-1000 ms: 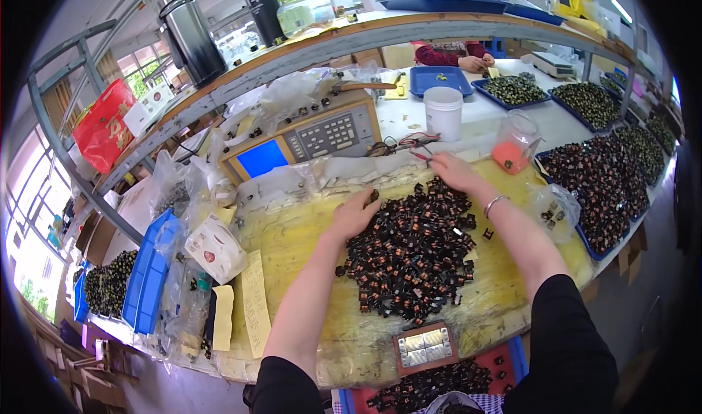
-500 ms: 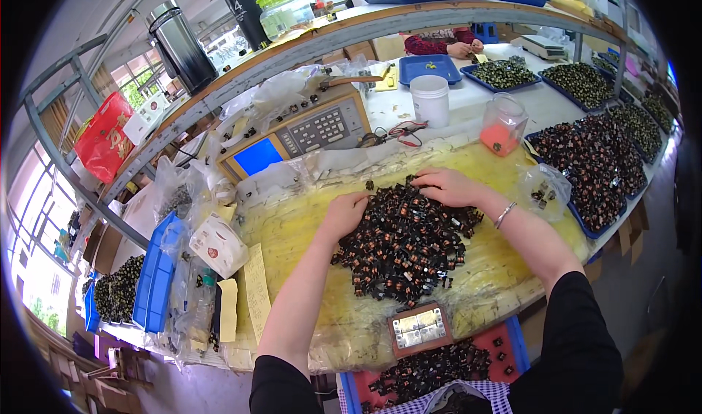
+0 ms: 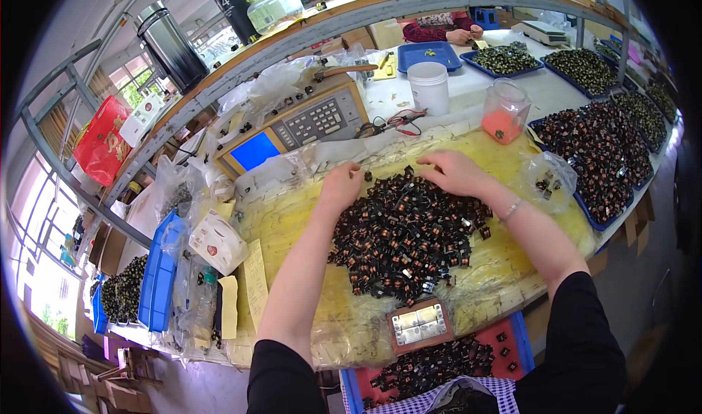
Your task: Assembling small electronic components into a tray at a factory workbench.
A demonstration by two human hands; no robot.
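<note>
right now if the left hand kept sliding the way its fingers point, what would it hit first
The left hand points up and away across the yellow mat. Probably the crumpled clear plastic bags lie first in that line, with the blue-screened tester just behind; depth is hard to judge.

Both hands on a heap of small coils

The left hand rests palm down at the upper left edge of a pile of small dark coils spread on a yellow mat. The right hand lies flat on the pile's upper right edge, a bracelet on its wrist. Behind the hands stands a meter with a blue screen and keypad, a white cup and a jar of orange bits. A blue tray of coils sits at the right
</note>
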